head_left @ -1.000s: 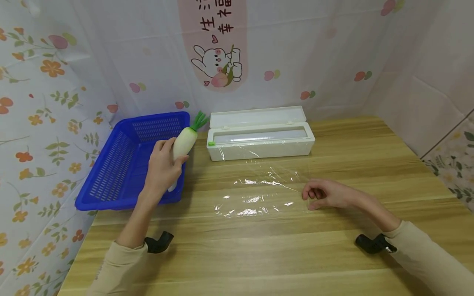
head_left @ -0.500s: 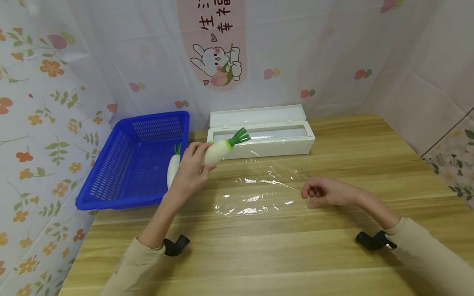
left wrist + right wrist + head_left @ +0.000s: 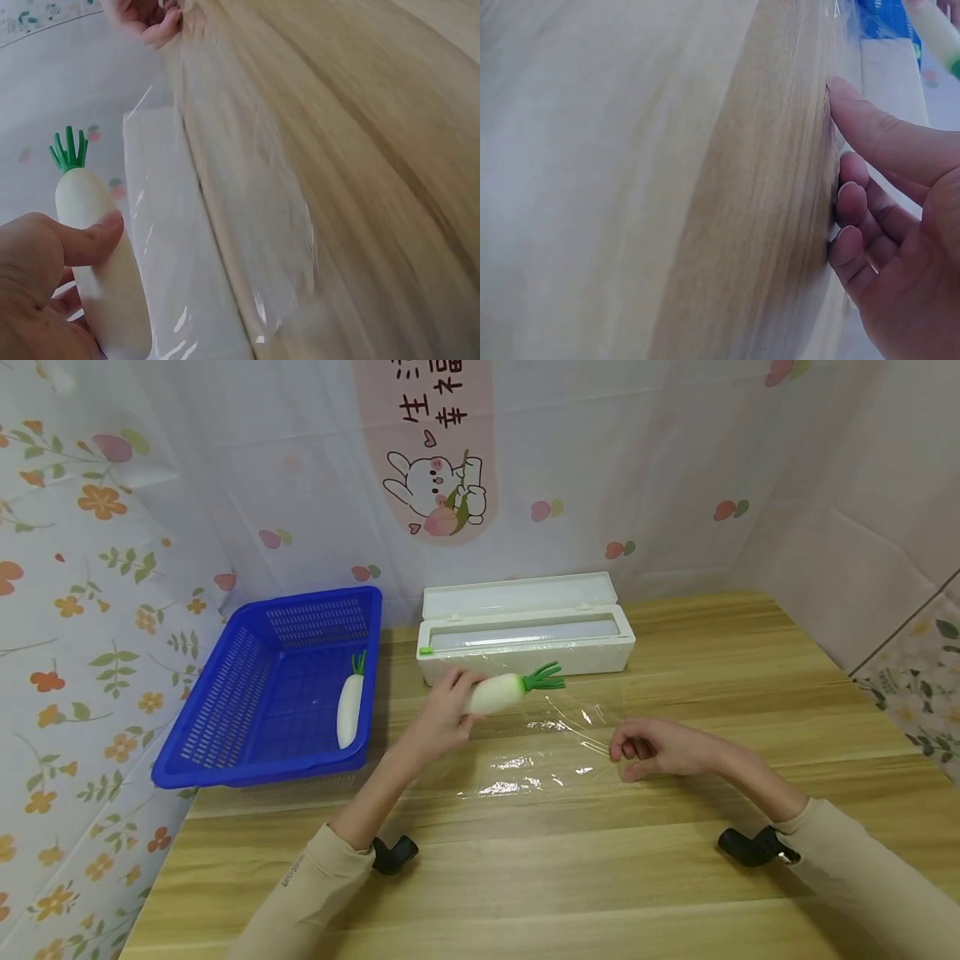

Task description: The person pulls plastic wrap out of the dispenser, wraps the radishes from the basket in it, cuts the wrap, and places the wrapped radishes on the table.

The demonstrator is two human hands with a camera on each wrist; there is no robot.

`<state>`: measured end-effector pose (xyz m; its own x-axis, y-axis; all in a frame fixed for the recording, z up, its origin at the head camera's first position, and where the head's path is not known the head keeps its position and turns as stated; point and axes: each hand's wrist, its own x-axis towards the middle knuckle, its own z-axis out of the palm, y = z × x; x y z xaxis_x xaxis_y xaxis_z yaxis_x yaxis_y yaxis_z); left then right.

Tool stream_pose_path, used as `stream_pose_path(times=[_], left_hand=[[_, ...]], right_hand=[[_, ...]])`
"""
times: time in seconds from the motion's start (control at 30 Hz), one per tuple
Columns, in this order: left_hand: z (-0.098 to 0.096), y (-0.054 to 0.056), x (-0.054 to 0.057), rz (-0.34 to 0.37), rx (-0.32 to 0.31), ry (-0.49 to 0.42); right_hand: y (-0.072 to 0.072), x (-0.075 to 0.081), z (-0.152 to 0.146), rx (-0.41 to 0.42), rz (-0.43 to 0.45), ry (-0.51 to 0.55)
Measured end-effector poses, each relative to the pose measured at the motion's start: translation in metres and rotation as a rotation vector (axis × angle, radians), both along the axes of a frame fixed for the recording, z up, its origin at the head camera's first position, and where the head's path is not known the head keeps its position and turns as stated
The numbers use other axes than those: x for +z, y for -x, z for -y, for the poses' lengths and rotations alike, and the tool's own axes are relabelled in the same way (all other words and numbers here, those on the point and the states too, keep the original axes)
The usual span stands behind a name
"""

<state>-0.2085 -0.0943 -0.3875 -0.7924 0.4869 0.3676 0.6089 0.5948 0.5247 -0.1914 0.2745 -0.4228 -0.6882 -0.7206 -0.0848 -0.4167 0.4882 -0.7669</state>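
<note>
My left hand (image 3: 446, 714) grips a white radish (image 3: 497, 693) with a green leafy top, held above a sheet of plastic wrap (image 3: 517, 764). In the left wrist view the thumb lies across the radish (image 3: 105, 262), its top pointing away from the palm. The thin, shiny wrap stretches from a long white wrap dispenser (image 3: 528, 652) toward the front of the table. With curled fingers, my right hand (image 3: 667, 750) pinches the wrap's right front corner; the right wrist view has its thumb and fingertips at the film's edge.
A blue plastic basket (image 3: 262, 772) stands at the left with a second white radish (image 3: 348, 710) inside. The dispenser's lid (image 3: 519, 596) is raised, near the patterned wall cloth. Under everything is a wooden table (image 3: 540, 877).
My left hand has carried the radish rightward from the basket to above the wrap, its leafy top turning to the right. The right hand has stayed at the wrap's corner.
</note>
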Motion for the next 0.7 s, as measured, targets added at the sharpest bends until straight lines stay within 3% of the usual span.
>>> stream_pose_path(times=[0.2,0.43,0.7], left_hand=[[-0.021,0.004,-0.005,0.097,-0.036,0.02],[-0.044,0.012,-0.014,0.112,-0.075,0.111],[-0.063,0.015,-0.021,0.212,-0.104,0.202]], right_hand=[[-0.001,0.001,0.0,-0.001,0.01,0.007],[-0.001,0.001,0.001,0.003,0.006,0.013],[0.002,-0.001,0.001,0.017,0.008,0.03]])
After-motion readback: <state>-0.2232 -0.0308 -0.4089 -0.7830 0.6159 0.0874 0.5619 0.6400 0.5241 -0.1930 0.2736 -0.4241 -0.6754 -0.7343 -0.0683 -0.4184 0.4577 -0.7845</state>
